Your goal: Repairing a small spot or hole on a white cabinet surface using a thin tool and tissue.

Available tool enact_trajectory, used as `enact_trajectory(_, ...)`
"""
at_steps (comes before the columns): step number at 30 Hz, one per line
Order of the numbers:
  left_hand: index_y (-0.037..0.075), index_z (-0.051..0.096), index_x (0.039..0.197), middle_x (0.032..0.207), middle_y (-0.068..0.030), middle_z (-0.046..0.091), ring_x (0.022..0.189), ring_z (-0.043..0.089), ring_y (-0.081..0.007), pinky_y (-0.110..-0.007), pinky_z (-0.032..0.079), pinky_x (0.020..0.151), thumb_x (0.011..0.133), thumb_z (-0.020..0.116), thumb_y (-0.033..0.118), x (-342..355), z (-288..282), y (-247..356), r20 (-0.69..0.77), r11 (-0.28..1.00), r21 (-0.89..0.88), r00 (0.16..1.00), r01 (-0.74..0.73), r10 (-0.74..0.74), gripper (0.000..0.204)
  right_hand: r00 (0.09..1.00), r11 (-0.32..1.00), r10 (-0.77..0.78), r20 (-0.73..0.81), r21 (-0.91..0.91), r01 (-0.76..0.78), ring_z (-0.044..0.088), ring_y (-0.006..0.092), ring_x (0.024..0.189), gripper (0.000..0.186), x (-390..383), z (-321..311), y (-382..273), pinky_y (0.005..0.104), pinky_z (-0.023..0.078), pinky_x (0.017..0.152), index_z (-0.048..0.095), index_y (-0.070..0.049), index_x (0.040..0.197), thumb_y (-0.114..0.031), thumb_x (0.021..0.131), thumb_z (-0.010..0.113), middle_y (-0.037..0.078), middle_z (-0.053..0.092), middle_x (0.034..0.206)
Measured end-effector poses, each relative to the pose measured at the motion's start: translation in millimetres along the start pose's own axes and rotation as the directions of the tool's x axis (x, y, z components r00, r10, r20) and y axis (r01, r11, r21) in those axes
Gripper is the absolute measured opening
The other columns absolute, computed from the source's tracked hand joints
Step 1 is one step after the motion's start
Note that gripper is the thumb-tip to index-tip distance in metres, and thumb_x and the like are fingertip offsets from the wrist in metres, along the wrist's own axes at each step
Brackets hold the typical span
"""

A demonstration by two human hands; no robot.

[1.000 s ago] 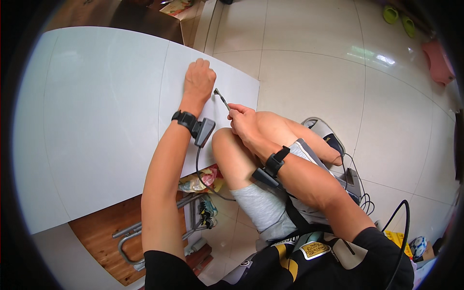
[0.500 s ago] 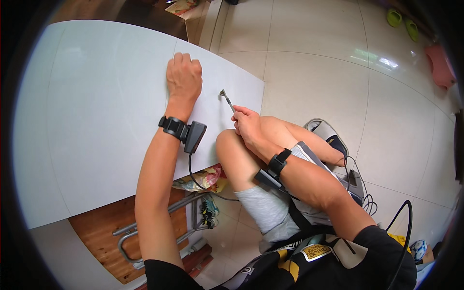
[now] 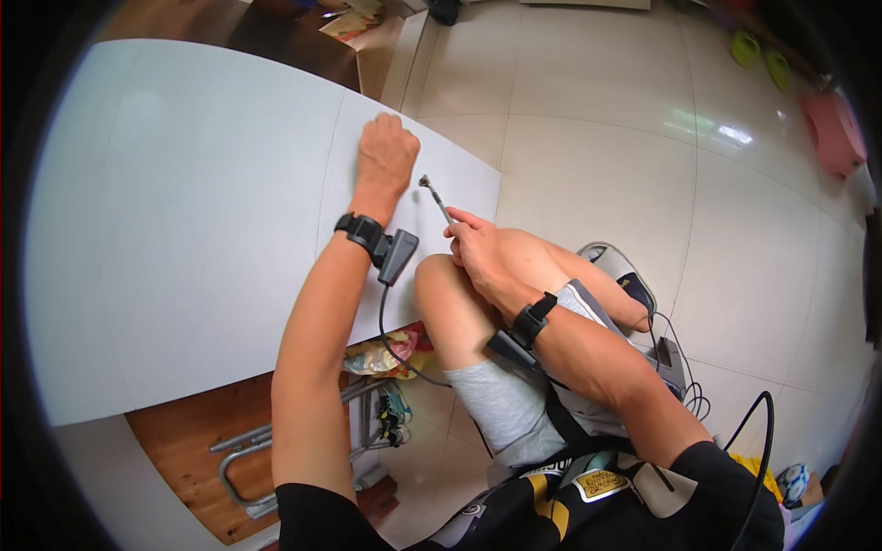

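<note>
My left hand (image 3: 387,154) is curled into a fist, knuckles up, over the white tabletop (image 3: 202,211) near its right end. Its palm side is hidden, so whatever it may hold does not show. Between the fingers and thumb of my right hand (image 3: 472,241) is a slim metal tool (image 3: 437,198) with a small crosswise head; its exact kind is unclear. The tool's head points up and left, over the tabletop and just right of my left fist, with a gap between them. My right forearm passes over my bare thighs.
Both wrists carry black strapped devices, and a cable (image 3: 393,344) hangs from the left one. Under the table are a folded metal frame (image 3: 241,459) and a colourful plastic bag (image 3: 372,356). Green slippers (image 3: 761,61) and a pink container (image 3: 834,133) stand far right on the tiled floor.
My left fist has moved right along the tabletop, closer to the tool's head. My right hand and the tool have stayed nearly in place.
</note>
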State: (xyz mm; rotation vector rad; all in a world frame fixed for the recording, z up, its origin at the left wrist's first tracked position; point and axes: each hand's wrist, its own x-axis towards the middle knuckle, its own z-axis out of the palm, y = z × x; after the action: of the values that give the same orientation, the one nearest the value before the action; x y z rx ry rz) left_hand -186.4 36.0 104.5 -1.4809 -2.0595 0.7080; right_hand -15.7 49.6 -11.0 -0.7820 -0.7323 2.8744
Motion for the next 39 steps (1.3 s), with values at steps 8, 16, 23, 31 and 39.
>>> enact_trajectory(8, 0.003, 0.063, 0.076, 0.079, -0.0116, 0.06, 0.076, 0.057, -0.032, -0.042, 0.048, 0.067, 0.07, 0.072, -0.001, -141, -72, 58, 0.006, 0.687, -0.631, 0.887, 0.361, -0.461, 0.011, 0.94, 0.898, -0.296, 0.167, -0.286, 0.333, 0.051, 0.0117, 0.062, 0.047, -16, 8, 4, 0.0294, 0.043, 0.055, 0.059, 0.005, 0.133, -0.005, 0.088, 0.053, 0.005, 0.063, 0.082)
enact_trajectory(16, 0.0, 0.071, 0.089, 0.079, -0.0028, 0.066, 0.065, 0.058, -0.0103, -0.026, 0.047, 0.057, 0.077, 0.077, 0.0, -339, -108, 215, 0.511, -0.331, -0.6, 0.031, 0.729, -0.859, 0.013, 0.619, 0.194, -0.476, 0.625, -0.613, 0.766, 0.058, 0.0352, 0.067, 0.04, -77, 47, 3, 0.0431, 0.046, 0.06, 0.063, 0.007, 0.12, 0.006, 0.08, 0.057, 0.018, 0.056, 0.076)
enact_trajectory(23, -0.004, 0.073, 0.091, 0.07, -0.0006, 0.065, 0.062, 0.055, -0.0067, -0.024, 0.046, 0.058, 0.08, 0.079, 0.004, -368, -127, 278, 0.667, -0.778, -0.363, -0.44, 0.513, -0.601, 0.015, 0.6, 0.251, -0.308, 0.738, -0.546, 0.8, 0.055, 0.0295, 0.069, 0.045, -141, 69, 42, 0.0393, 0.044, 0.058, 0.058, 0.012, 0.122, 0.013, 0.078, 0.058, 0.019, 0.052, 0.085)
enact_trajectory(31, -0.004, 0.073, 0.095, 0.068, 0.0052, 0.058, 0.061, 0.049, -0.003, -0.02, 0.039, 0.055, 0.082, 0.08, 0.005, -349, -104, 230, 0.671, -0.773, -0.586, -0.388, 0.245, -0.632, 0.017, 0.509, 0.1, -0.305, 0.805, -0.504, 0.858, 0.056, 0.0239, 0.063, 0.045, -143, 70, 45, 0.0342, 0.045, 0.055, 0.059, 0.009, 0.129, 0.012, 0.084, 0.055, 0.015, 0.057, 0.077)
enact_trajectory(39, -0.003, 0.073, 0.103, 0.075, 0.0023, 0.065, 0.064, 0.054, -0.0047, -0.02, 0.042, 0.058, 0.083, 0.08, 0.004, -331, -121, 211, 0.756, -0.797, -0.604, -0.309, 0.013, -0.577, 0.022, 0.415, 0.005, -0.264, 0.871, -0.429, 0.903, 0.056, 0.0213, 0.064, 0.048, -137, 60, 50, 0.0319, 0.045, 0.056, 0.056, 0.009, 0.133, 0.014, 0.086, 0.054, 0.013, 0.058, 0.078)
